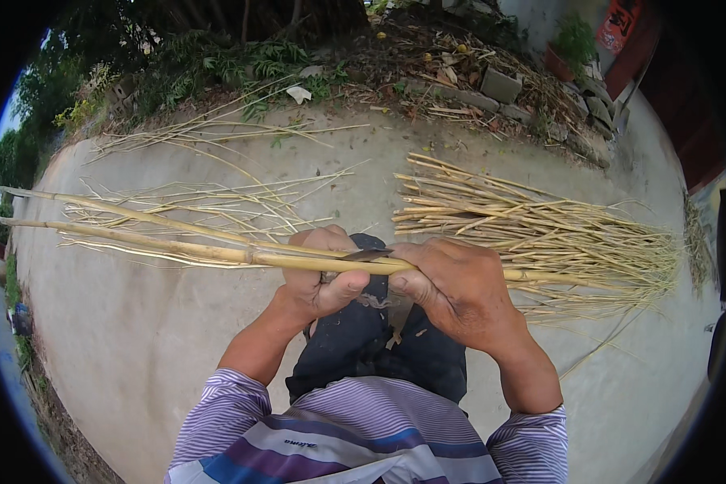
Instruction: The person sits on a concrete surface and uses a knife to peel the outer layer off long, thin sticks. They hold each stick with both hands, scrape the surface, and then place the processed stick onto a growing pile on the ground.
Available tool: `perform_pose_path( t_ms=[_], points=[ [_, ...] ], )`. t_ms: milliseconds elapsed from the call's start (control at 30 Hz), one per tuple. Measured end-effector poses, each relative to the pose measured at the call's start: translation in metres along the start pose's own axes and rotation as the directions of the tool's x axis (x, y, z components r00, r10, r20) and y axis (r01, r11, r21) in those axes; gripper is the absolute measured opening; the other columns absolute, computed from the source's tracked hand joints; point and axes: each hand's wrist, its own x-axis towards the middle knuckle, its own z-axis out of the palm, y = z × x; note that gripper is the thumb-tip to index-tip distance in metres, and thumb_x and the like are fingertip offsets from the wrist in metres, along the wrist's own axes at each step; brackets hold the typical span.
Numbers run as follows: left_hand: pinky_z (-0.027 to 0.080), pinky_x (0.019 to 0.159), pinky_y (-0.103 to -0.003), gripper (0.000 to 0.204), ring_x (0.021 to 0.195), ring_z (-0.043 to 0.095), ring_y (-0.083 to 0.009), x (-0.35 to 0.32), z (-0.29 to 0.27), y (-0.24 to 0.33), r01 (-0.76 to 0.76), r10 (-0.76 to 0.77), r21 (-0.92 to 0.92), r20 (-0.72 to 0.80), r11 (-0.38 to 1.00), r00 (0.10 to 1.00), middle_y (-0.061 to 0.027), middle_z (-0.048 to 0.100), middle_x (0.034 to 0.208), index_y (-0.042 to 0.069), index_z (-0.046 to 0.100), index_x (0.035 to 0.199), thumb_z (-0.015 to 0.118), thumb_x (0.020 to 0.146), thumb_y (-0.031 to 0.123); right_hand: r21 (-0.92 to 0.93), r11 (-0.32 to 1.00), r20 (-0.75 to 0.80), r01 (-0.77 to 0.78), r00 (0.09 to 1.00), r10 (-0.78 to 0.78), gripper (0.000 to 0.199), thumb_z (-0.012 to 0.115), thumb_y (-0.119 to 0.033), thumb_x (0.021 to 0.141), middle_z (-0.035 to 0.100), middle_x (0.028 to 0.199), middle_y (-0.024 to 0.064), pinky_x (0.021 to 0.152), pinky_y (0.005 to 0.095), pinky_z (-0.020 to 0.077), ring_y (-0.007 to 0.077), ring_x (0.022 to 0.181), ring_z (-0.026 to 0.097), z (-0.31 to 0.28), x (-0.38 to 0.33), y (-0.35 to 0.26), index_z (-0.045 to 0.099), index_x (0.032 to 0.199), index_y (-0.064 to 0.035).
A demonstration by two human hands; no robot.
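A long yellow jointed cane stalk (286,260) runs across in front of my lap, and both hands are closed on it. Left of my hands it forks into two lengths that spread apart toward the far left. My left hand (323,278) wraps the stalk near the fork, thumb in front and below. A dark, thin blade (368,255) lies slantwise against the cane between my hands; its handle is hidden, so which hand holds it is unclear. My right hand (464,294) grips the stalk just right of the blade, with the cane emerging past it to the right.
Ahead on the right a thick pile of cane stalks (532,222) lies on the concrete (153,323). Thinner split strips (210,203) are scattered ahead on the left. Beyond are loose blocks (500,85), dry litter and green plants (258,64).
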Motion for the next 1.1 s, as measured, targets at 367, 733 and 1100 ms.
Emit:
perform_pose_path(
  t_ms=[367, 733, 1100],
  points=[
    [0.043, 0.055, -0.028, 0.039, 0.059, 0.050, -0.0139, -0.005, 0.000, -0.001, -0.055, 0.044, -0.072, -0.146, 0.996, 0.988, -0.0011, 0.053, 0.068, 0.004, 0.053, 0.089, 0.071, 0.089, 0.039, 0.048, 0.998, 0.010, 0.035, 0.999, -0.035, 0.021, 0.067, -0.023, 0.088, 0.062, 0.076, 0.0111, 0.056, 0.0380, 0.0477, 0.0296, 0.067, 0.062, 0.007, 0.005, -0.004, 0.065, 0.099, -0.0052],
    [0.042, 0.050, -0.027, 0.041, 0.056, 0.051, -0.0143, 0.002, -0.006, 0.015, -0.058, 0.058, -0.009, 0.074, 0.998, 0.996, -0.0068, 0.057, 0.072, 0.002, 0.051, 0.092, 0.068, 0.091, 0.040, 0.076, 0.996, -0.020, 0.040, 0.999, -0.038, 0.016, 0.070, -0.020, 0.086, 0.060, 0.072, 0.0096, 0.053, 0.0383, 0.0468, 0.0295, 0.063, 0.061, 0.006, 0.000, -0.011, 0.066, 0.097, -0.0082],
    [0.040, 0.050, -0.028, 0.051, 0.057, 0.050, -0.0141, -0.011, 0.013, 0.018, -0.034, 0.039, -0.120, 0.039, 0.992, 0.998, -0.0060, 0.051, 0.070, 0.003, 0.045, 0.093, 0.052, 0.096, 0.053, 0.041, 0.998, 0.015, 0.042, 0.999, -0.042, 0.017, 0.071, -0.020, 0.085, 0.059, 0.067, 0.0096, 0.049, 0.0392, 0.0457, 0.0301, 0.058, 0.060, 0.011, -0.006, -0.023, 0.061, 0.084, -0.0058]
  ],
)
